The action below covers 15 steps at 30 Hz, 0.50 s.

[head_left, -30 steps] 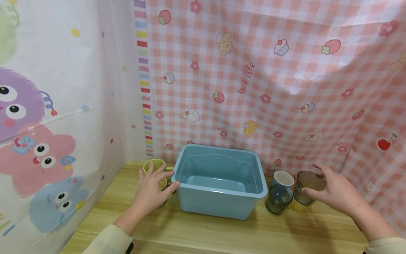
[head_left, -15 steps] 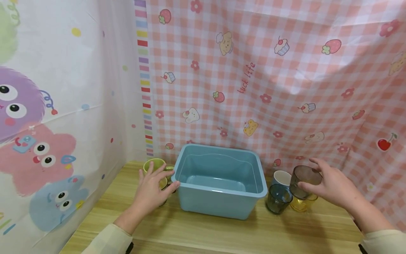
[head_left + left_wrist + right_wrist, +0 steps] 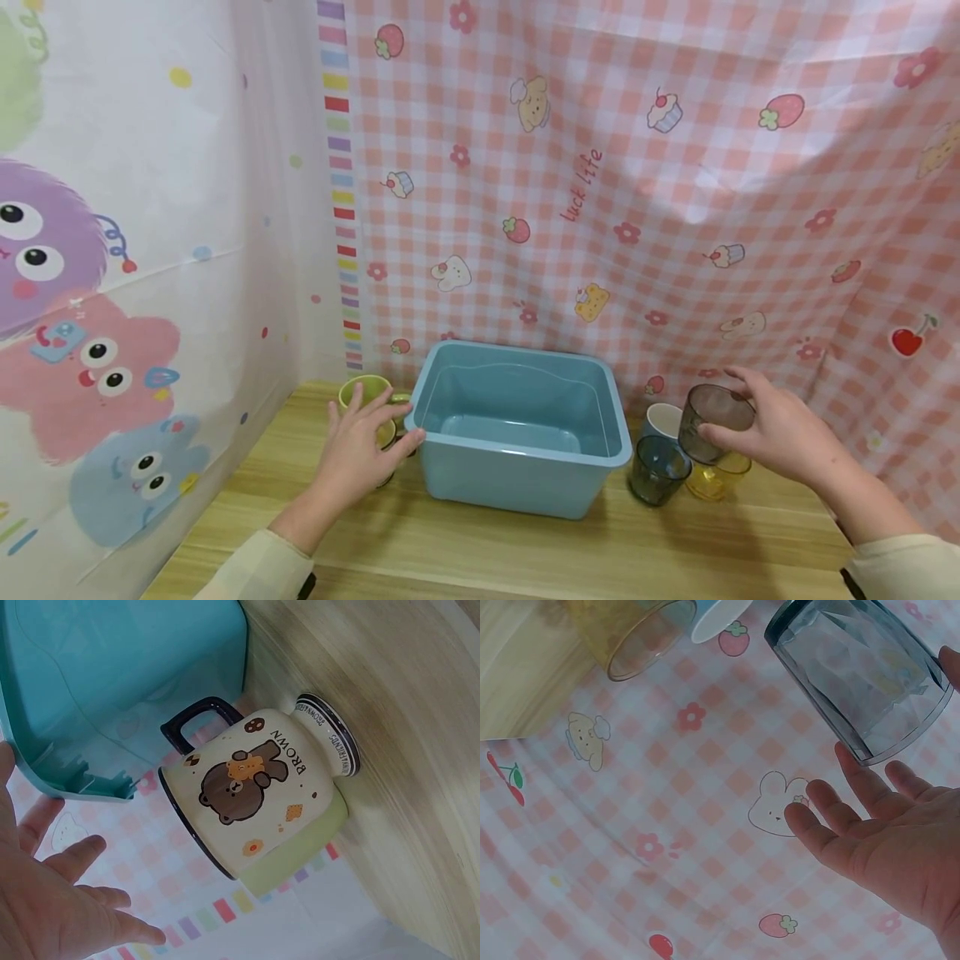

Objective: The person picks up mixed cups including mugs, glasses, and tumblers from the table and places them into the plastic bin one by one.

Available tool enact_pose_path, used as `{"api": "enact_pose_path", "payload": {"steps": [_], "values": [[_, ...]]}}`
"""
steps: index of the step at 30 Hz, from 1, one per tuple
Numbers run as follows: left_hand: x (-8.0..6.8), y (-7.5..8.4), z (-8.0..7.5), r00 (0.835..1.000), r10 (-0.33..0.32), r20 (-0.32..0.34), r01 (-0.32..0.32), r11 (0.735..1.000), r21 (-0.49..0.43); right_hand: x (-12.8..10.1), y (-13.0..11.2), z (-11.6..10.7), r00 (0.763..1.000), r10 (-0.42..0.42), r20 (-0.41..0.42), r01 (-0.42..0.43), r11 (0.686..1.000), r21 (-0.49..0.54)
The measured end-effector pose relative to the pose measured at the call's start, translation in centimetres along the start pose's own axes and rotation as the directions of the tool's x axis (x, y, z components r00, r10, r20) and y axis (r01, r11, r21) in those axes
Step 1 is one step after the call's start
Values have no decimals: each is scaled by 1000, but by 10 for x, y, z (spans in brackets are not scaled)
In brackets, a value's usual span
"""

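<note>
In the head view my right hand (image 3: 783, 429) holds a smoky grey glass (image 3: 712, 425) between thumb and fingers. The faceted glass (image 3: 862, 675) is raised off the tabletop in the right wrist view, its rim at the fingertips. Below it stands a yellow glass (image 3: 716, 482), with a dark blue-grey glass (image 3: 660, 475) to its left. My left hand (image 3: 362, 446) has spread fingers, with thumb and forefinger touching the left corner of a blue plastic tub (image 3: 517, 479). Beside that hand stands a cream mug (image 3: 255, 784) with a bear print and dark handle.
Behind the cream mug is a green mug (image 3: 365, 390). A cup with a white rim (image 3: 664, 418) stands at the back right, behind the dark glass. All rest on a wooden table (image 3: 525, 558), backed by a pink checked cloth (image 3: 480, 200) and a white printed cloth (image 3: 262, 167) on the left.
My right hand has lifted the smoky grey glass up and a little to the left, showing more of the yellow glass below. The left hand and tub have stayed put.
</note>
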<state>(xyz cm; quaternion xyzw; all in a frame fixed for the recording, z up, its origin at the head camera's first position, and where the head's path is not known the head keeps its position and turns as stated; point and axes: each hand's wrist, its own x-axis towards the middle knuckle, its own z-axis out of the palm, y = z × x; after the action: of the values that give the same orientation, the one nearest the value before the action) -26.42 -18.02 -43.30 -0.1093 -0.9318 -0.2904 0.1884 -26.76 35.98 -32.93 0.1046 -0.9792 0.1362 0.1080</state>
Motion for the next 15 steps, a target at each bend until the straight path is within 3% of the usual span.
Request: {"api": "enact_pose_path", "payload": {"steps": [15], "values": [[0,0,0,1000,-2,0,2,1000,5,5,-7,-4,1000,10,10,-10,1000,7]]}}
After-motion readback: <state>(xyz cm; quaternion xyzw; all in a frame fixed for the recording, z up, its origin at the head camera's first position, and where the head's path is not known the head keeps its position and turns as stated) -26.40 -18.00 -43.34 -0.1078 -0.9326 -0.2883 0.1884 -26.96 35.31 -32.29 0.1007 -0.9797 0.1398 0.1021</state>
